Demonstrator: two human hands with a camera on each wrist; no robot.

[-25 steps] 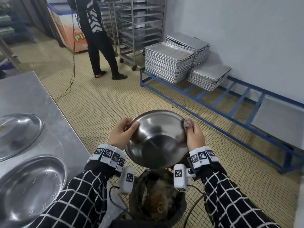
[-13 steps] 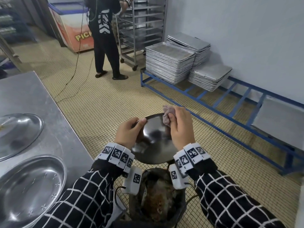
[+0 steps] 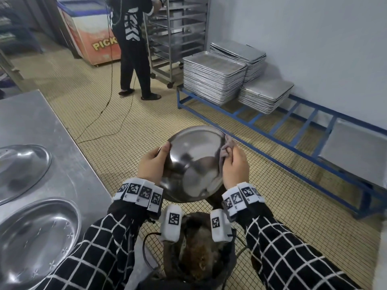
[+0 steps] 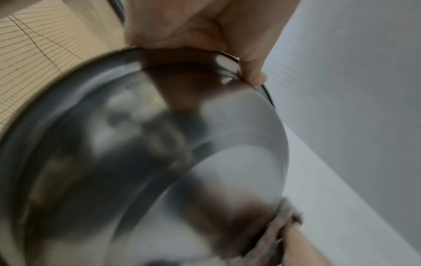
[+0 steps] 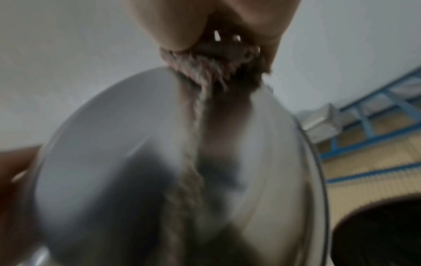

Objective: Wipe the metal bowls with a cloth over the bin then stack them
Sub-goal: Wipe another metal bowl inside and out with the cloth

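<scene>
The left hand grips the left rim of a metal bowl, thumb over the edge; the right hand pinches a greyish cloth against the bowl's right rim. The bowl is held tilted above a dark bin on the tiled floor. Two more bowls lie on the worktop at left.

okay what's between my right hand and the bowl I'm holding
A grey cloth: the right hand presses it against the metal bowl's rim, as the head and right wrist views show.
</scene>
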